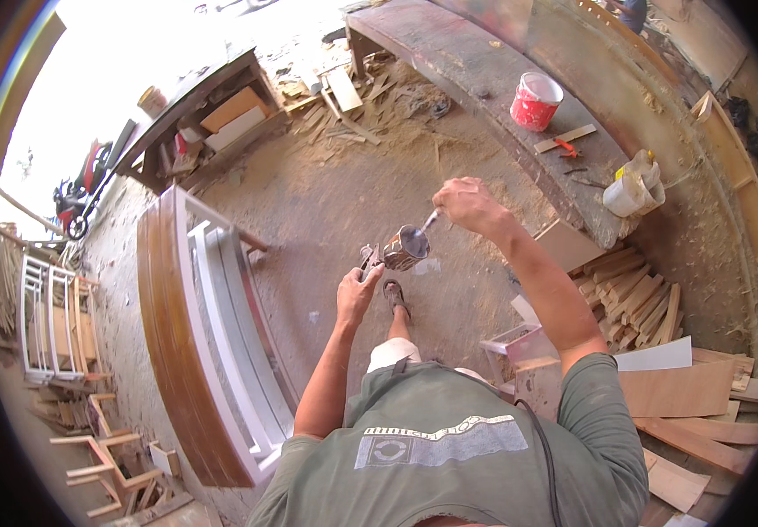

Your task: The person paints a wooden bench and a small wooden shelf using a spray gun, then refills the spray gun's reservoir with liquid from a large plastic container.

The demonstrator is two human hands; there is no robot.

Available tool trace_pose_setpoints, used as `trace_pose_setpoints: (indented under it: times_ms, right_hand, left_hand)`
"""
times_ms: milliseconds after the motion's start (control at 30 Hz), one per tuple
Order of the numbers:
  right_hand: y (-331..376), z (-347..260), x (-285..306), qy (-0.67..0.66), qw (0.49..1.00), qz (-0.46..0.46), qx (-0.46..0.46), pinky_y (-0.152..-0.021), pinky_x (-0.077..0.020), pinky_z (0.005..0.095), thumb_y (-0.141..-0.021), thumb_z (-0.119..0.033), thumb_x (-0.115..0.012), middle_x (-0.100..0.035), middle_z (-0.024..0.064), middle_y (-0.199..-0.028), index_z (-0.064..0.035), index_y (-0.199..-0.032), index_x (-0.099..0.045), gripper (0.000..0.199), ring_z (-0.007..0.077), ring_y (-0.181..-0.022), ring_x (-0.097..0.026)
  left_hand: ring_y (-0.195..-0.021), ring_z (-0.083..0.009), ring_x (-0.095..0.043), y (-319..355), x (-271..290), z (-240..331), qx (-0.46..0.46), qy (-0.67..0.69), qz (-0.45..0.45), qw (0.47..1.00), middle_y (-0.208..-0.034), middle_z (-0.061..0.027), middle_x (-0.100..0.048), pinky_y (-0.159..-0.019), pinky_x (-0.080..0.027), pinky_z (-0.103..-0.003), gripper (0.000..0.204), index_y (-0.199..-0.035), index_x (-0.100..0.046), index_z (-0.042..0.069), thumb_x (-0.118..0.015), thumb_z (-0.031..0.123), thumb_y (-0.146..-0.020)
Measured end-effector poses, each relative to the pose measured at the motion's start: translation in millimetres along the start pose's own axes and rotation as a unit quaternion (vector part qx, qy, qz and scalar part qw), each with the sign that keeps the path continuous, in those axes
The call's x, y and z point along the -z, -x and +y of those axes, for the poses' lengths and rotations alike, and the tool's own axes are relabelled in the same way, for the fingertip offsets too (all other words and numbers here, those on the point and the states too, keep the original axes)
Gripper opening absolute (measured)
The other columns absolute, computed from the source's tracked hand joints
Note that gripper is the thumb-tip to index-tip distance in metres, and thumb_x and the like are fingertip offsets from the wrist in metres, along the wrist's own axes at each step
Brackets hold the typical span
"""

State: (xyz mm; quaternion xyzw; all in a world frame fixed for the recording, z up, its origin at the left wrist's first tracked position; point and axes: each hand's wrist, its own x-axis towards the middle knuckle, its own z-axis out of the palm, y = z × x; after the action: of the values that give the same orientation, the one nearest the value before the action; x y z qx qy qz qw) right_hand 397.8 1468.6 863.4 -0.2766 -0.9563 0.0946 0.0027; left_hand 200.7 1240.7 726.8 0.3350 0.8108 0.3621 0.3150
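Observation:
My left hand (357,294) is closed around the metal handle of what looks like a paint spray gun (368,258), in front of my body. Attached to it is an open, paint-stained cup (404,249), tilted, its inside grey. From the right, my right hand (471,204) pinches a thin, pale stirring stick (433,219) whose lower end reaches into the cup's mouth. Whether that end is flat or spoon-shaped is hidden.
A brown-topped wooden piece with white slats (190,351) stands at my left. On the long workbench (476,75) sit a red-and-white bucket (537,101), an orange-handled tool (566,147) and white containers (634,186). Cut wood (629,294) is stacked at right.

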Motion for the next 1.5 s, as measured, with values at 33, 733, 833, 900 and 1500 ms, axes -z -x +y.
trace_pose_setpoints:
  times_ms: [33, 733, 833, 900, 1500]
  right_hand:
    - [-16, 15, 6, 0.016, 0.999, 0.038, 0.025, -0.082, -0.0552, 0.04, -0.087, -0.018, -0.064, -0.072, 0.0105, -0.092, -0.013, -0.089, -0.074, 0.011, 0.0282, -0.095, -0.07]
    - [-256, 266, 70, 0.013, 0.994, -0.001, -0.104, -0.087, -0.0551, 0.0402, -0.091, -0.019, -0.067, -0.07, 0.0129, -0.094, -0.0099, -0.09, -0.074, 0.012, 0.0293, -0.098, -0.069]
    - [-284, 305, 69, -0.055, 0.988, -0.078, -0.124, -0.085, -0.0558, 0.041, -0.088, -0.02, -0.07, -0.073, 0.0128, -0.091, -0.0101, -0.088, -0.075, 0.012, 0.0302, -0.094, -0.071]
    - [-306, 345, 75, -0.073, 0.987, -0.082, -0.118, -0.084, -0.056, 0.0417, -0.086, -0.02, -0.071, -0.075, 0.0125, -0.089, -0.0105, -0.086, -0.076, 0.011, 0.0305, -0.092, -0.072]
    - [-439, 542, 159, -0.01, 0.996, 0.025, 0.084, -0.091, -0.0513, 0.0418, -0.091, -0.025, -0.067, -0.065, 0.0089, -0.092, -0.0114, -0.094, -0.074, 0.016, 0.027, -0.098, -0.065]
  left_hand:
    - [-0.062, -0.0139, -0.048, -28, -5, 9, -0.003, 0.012, -0.012, 1.0, -0.062, -0.004, -0.051, -0.057, -0.04, -0.035, 0.062, -0.075, -0.061, -0.001, -0.068, 0.059, -0.085]
    - [-0.06, -0.0152, -0.047, -408, -77, 197, -0.062, 0.026, -0.125, 0.99, -0.06, -0.0071, -0.048, -0.056, -0.039, -0.039, 0.068, -0.067, -0.052, -0.002, -0.067, 0.061, -0.086]
    - [-0.06, -0.0161, -0.048, -439, -95, 217, -0.061, 0.021, -0.101, 0.993, -0.06, -0.0079, -0.049, -0.056, -0.04, -0.039, 0.068, -0.068, -0.053, -0.002, -0.067, 0.062, -0.085]
    - [-0.06, -0.016, -0.048, -462, -111, 228, -0.053, 0.023, -0.095, 0.994, -0.06, -0.008, -0.05, -0.056, -0.04, -0.039, 0.068, -0.068, -0.054, -0.002, -0.067, 0.062, -0.085]
    - [-0.06, -0.0133, -0.042, -579, -180, 350, 0.009, 0.09, -0.039, 0.995, -0.06, -0.0028, -0.044, -0.054, -0.035, -0.036, 0.065, -0.066, -0.052, 0.0, -0.067, 0.06, -0.087]
